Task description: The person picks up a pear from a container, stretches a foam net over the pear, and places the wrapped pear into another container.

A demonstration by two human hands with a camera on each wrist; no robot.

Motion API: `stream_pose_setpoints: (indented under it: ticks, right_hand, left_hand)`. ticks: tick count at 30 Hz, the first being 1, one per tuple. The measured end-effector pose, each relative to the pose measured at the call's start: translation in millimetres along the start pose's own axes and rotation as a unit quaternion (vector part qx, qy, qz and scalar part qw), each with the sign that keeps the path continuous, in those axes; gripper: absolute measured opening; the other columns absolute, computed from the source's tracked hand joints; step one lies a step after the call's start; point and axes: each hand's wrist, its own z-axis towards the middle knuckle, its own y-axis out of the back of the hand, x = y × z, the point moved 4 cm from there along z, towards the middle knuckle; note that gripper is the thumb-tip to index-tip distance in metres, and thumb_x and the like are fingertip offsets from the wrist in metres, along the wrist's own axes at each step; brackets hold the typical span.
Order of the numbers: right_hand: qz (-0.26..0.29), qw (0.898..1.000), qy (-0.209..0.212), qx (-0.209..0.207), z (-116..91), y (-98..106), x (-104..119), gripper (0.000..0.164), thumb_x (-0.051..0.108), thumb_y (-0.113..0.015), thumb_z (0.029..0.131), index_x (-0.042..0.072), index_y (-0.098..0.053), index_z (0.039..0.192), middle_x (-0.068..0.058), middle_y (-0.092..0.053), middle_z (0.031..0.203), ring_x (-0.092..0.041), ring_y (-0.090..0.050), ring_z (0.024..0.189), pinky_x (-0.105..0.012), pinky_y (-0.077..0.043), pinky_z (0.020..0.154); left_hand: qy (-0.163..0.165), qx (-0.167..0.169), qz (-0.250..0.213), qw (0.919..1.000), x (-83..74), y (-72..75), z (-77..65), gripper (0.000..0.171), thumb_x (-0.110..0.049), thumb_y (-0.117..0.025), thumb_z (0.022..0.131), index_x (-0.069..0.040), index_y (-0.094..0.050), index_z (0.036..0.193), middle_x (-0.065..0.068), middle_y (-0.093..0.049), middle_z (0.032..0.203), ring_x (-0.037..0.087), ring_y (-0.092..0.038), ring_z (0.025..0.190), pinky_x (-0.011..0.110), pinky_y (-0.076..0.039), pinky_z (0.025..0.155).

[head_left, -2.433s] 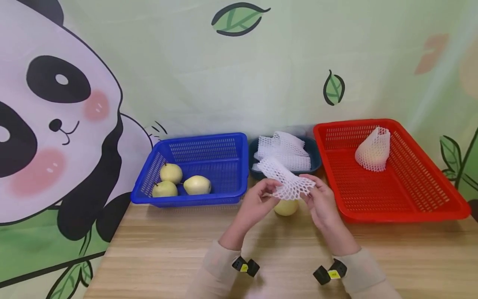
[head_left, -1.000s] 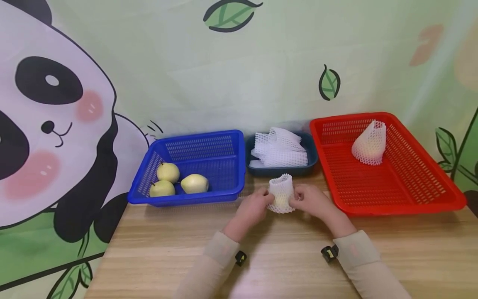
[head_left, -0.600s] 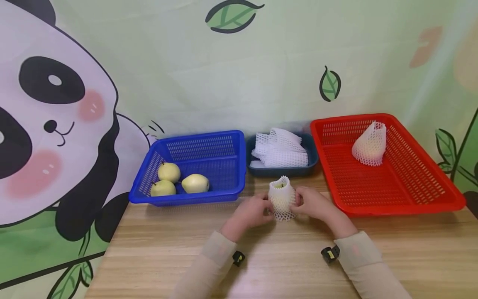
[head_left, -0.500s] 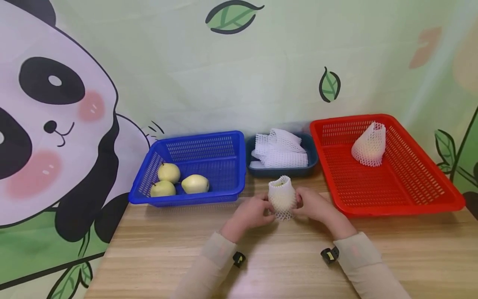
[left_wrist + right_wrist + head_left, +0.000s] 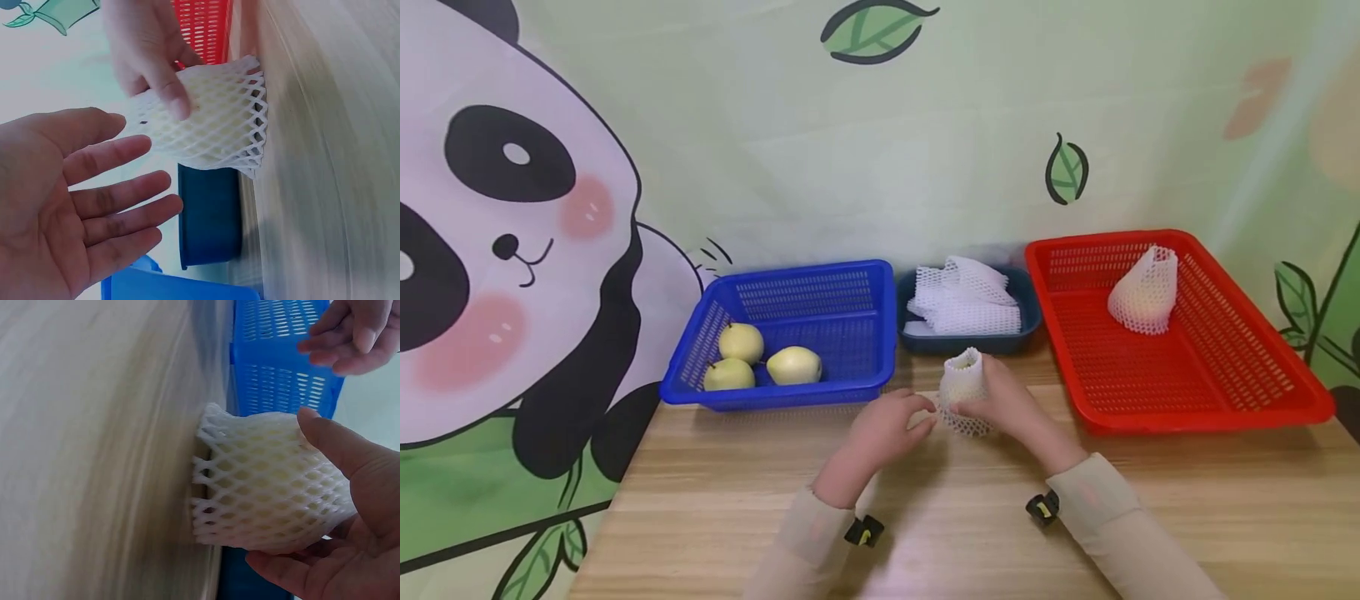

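Observation:
A pear in a white foam net sleeve stands upright at the middle of the wooden table. My right hand grips it from the right, thumb across the near side and fingers behind, as the right wrist view also shows. Through the mesh the pale yellow fruit shows. To the left, my left hand is apart from the sleeve, its fingers spread and loosely extended with nothing in them.
Several things line the back: a blue basket with three bare pears, a dark teal tray of white foam sleeves, and a red basket with one sleeved pear.
The foam sleeve, earlier stretched between both hands above the pear, went down over it. Since half a second ago, my left hand has let go and drawn left; my right hand has wrapped round the pear.

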Motion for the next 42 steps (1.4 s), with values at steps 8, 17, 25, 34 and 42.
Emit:
stream_pose_setpoints:
  ticks: [8,17,25,34,42]
  right_hand:
    - [-0.006,1.0,-0.006,0.021,2,-7,-6,0.081,0.011,-0.088,0.073,-0.018,-0.045,0.135,-0.033,-0.061,0.122,-0.042,-0.062,0.108,-0.057,-0.052,0.1]
    - [-0.03,1.0,-0.002,0.003,5,-1,-4,0.087,0.011,-0.088,0.068,-0.018,-0.04,0.135,-0.031,-0.062,0.116,-0.039,-0.063,0.1,-0.055,-0.054,0.094]
    - [-0.034,0.999,-0.011,-0.023,-4,30,25,0.082,0.018,-0.089,0.07,-0.013,-0.043,0.131,-0.028,-0.065,0.113,-0.038,-0.064,0.096,-0.052,-0.055,0.089]
    - [0.036,0.998,-0.041,-0.028,-22,121,62,0.09,0.024,-0.081,0.084,-0.003,-0.026,0.15,-0.028,-0.05,0.14,-0.043,-0.054,0.123,-0.06,-0.051,0.104]
    - [0.026,0.996,-0.059,-0.067,-9,200,54,0.09,0.028,-0.075,0.092,0.001,-0.017,0.156,-0.031,-0.041,0.148,-0.047,-0.046,0.131,-0.065,-0.046,0.108]
  left_hand:
    - [-0.014,0.001,-0.013,0.9998,-1.1,-2.1,-5.3,0.021,-0.02,-0.066,0.098,-0.006,-0.074,0.11,0.012,-0.077,0.11,0.03,-0.073,0.102,0.043,-0.058,0.091]
    - [-0.022,-0.004,0.005,0.9997,-10.2,0.8,-5.8,0.022,-0.022,-0.067,0.097,-0.009,-0.074,0.113,0.01,-0.076,0.112,0.027,-0.073,0.103,0.04,-0.059,0.09]
    - [-0.04,-0.019,0.011,0.999,-24.0,9.3,-13.1,0.021,-0.022,-0.068,0.097,-0.011,-0.074,0.114,0.008,-0.076,0.114,0.024,-0.072,0.106,0.039,-0.059,0.091]
    - [-0.12,-0.066,0.037,0.9899,-52.3,13.7,-8.3,0.023,-0.023,-0.069,0.097,-0.014,-0.072,0.118,0.004,-0.075,0.115,0.019,-0.073,0.106,0.034,-0.06,0.088]
    - [-0.165,-0.098,0.053,0.98,-79.1,11.8,7.9,0.033,-0.026,-0.072,0.096,-0.015,-0.069,0.127,0.003,-0.073,0.123,0.018,-0.069,0.116,0.031,-0.056,0.101]
